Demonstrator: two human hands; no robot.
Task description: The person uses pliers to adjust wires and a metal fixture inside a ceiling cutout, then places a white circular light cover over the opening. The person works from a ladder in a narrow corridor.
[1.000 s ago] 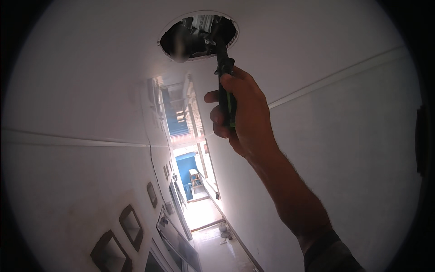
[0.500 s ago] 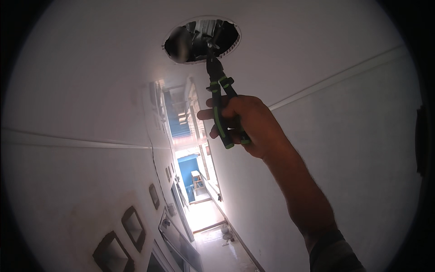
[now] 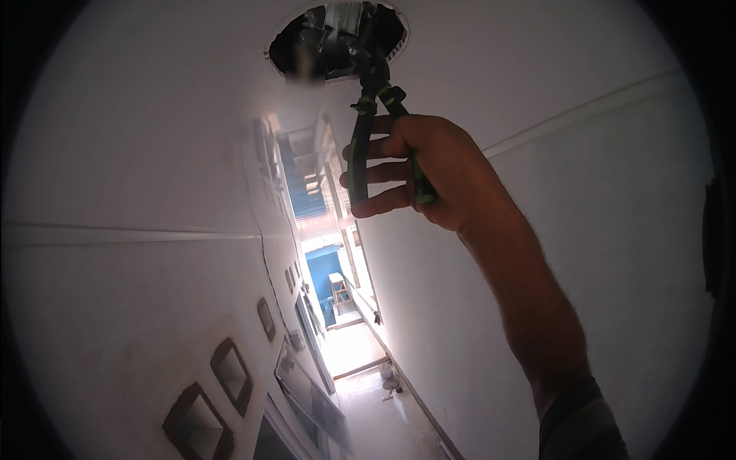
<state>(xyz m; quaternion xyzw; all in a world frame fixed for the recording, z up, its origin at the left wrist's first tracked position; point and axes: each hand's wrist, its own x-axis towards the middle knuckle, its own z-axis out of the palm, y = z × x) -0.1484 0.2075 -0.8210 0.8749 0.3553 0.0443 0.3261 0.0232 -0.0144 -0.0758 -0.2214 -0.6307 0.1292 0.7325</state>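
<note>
My right hand [image 3: 441,165] is raised toward the ceiling and wrapped round a pair of black-and-green pliers [image 3: 358,149]. Several of its fingers reach across to the far handle, and the two handles stand apart. At the rim of a round ceiling hole [image 3: 268,55], the dark head of the pliers points up into the opening. Grey and black material, possibly strips or wiring, shows inside the hole [image 3: 343,19], too dark to tell exactly. A blurred pale shape [image 3: 305,63] lies at the hole's left edge; I cannot make it out. My left hand is out of view.
White walls flank a narrow passage. Square dark-edged openings [image 3: 198,425] line the left wall, near a leaning framed panel [image 3: 310,391]. A thin cable [image 3: 264,264] runs down that wall. A small stepladder [image 3: 338,290] stands far off by a blue wall; some items [image 3: 389,379] lie on the floor.
The hole sits higher in the picture. My right hand has moved up with the pliers, whose handles are spread wider, and its fingers are stretched further across them.
</note>
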